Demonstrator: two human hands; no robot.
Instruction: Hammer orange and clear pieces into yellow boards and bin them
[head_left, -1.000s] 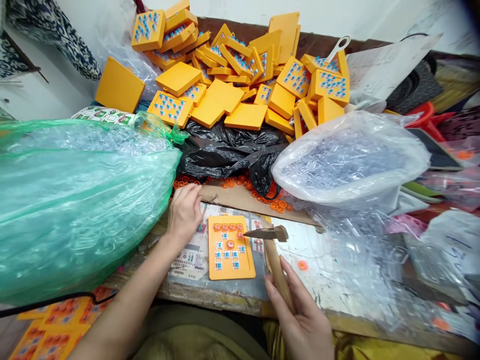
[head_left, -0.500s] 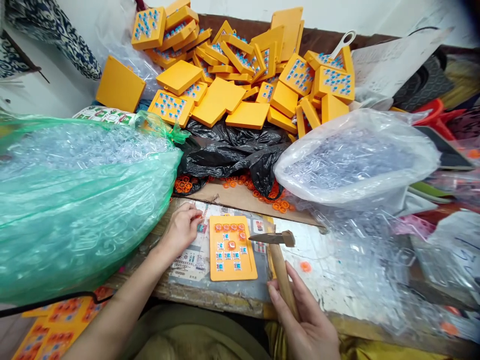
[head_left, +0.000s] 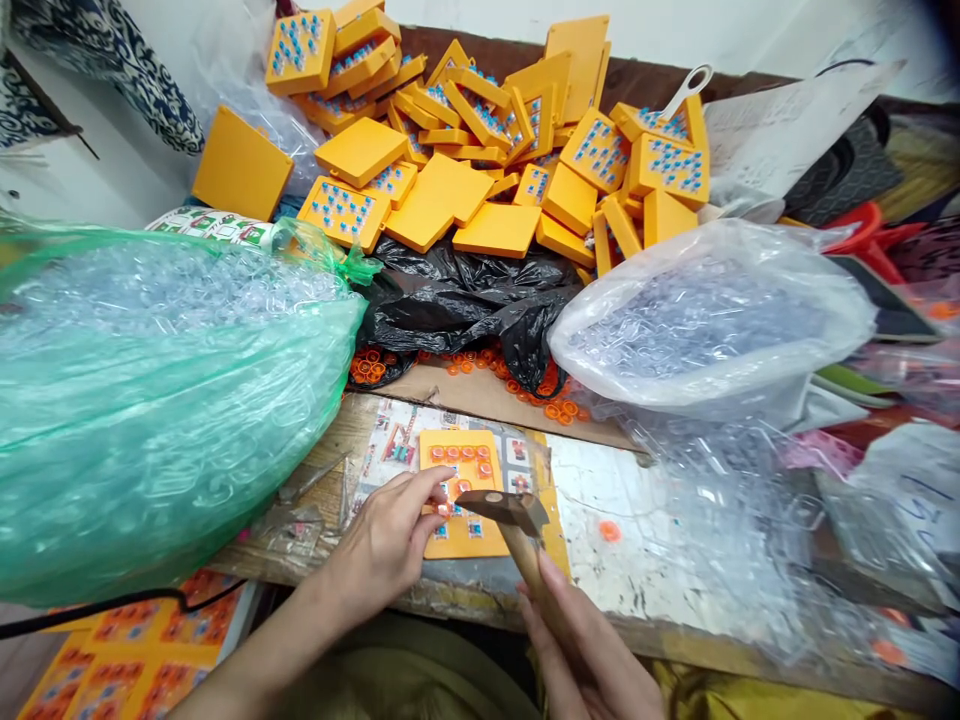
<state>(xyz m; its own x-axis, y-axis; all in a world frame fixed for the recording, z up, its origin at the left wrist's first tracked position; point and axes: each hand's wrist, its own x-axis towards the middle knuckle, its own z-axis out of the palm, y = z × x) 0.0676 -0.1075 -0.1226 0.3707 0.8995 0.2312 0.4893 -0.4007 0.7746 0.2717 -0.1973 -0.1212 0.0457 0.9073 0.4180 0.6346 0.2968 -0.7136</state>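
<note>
A flat yellow plastic panel [head_left: 491, 543] lies on the table before me. Orange caps fill its top row, and lower slots show clear pieces with blue centres. Over the panel's left side, my left hand [head_left: 384, 532] has thumb and forefinger around a small orange cap [head_left: 442, 509] at one of the slots. My right hand [head_left: 596, 645] grips the wooden handle of a hammer [head_left: 517, 512]. Its dark metal head hovers over the panel's right half, close to my left fingertips, and hides some slots.
A green bag [head_left: 172, 430] and a white bag [head_left: 712, 320], both full of clear plastic pieces, flank the work spot. Behind are a black bag [head_left: 457, 300], loose orange rings [head_left: 566, 411] and a heap of yellow panels [head_left: 450, 195]. More panels [head_left: 127, 650] lie at lower left.
My left hand has moved right and down from beside the panel onto its slots, with an orange cap at the fingertips. The hammer has shifted left and slightly down, over the panel.
</note>
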